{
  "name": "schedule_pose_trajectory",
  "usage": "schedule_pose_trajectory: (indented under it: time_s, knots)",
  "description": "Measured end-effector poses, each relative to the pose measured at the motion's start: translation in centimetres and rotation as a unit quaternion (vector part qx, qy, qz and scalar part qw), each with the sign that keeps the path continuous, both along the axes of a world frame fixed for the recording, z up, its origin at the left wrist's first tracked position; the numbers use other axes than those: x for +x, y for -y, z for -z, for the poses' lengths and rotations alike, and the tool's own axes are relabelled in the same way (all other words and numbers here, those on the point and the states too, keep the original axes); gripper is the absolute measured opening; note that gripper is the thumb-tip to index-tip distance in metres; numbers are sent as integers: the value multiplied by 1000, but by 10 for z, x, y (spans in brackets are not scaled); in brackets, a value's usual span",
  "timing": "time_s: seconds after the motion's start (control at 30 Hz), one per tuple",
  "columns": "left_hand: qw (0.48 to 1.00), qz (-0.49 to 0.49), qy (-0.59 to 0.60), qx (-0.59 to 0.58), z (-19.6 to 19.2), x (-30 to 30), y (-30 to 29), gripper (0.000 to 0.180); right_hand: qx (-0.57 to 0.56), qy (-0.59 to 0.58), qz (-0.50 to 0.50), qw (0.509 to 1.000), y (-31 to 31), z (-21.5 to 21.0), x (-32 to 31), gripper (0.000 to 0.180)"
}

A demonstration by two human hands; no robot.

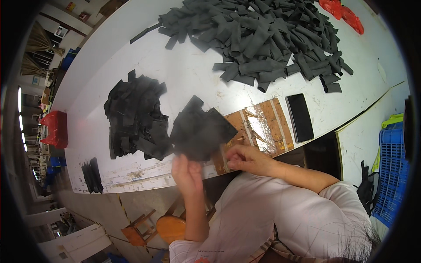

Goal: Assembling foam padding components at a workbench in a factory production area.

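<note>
The left hand is raised closest to the lens, fingers pinched on the lower edge of a black fabric piece held up over the table's near edge. It looks blurred, so its exact shape is unclear. The right hand rests just beside it on a brown board, fingers curled together. A heap of black pieces lies left.

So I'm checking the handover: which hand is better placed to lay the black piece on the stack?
Probably the left hand: it holds the black piece beside the stack; the right hand rests on the board.
</note>
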State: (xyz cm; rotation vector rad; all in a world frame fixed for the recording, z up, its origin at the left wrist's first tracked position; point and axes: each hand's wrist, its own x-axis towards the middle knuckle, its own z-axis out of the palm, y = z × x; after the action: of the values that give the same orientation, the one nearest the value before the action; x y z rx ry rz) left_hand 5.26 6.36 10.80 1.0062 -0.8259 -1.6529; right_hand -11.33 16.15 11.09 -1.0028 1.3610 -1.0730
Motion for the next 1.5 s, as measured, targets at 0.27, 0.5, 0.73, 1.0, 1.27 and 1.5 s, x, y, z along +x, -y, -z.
schedule_pose_trajectory:
  time_s: [0.27, 0.5, 0.73, 1.0, 1.27, 1.5]
  knots:
    - [947, 172, -167, 215, 17, -8, -44, 22, -10, 354, 177, 918, 0, -15, 16, 12]
    - [923, 235, -122, 278, 32, -28, -50, 18, -90, -66, 183, 977, -6, 0, 5, 8]
    - [918, 265, -98, 279, 30, -38, -53, 17, -164, -192, 195, 948, -7, -5, -2, 9]
    - [965, 172, 195, 31, -1, -38, -60, 17, -188, -323, 211, 903, -10, 8, -12, 20]
    - [948, 277, 116, 109, -26, -44, -54, 12, -229, -420, 174, 861, -13, 10, -13, 19]
    - [934, 282, 1, 221, -20, -43, -54, 9, -251, -480, 135, 830, -17, 16, -13, 23]
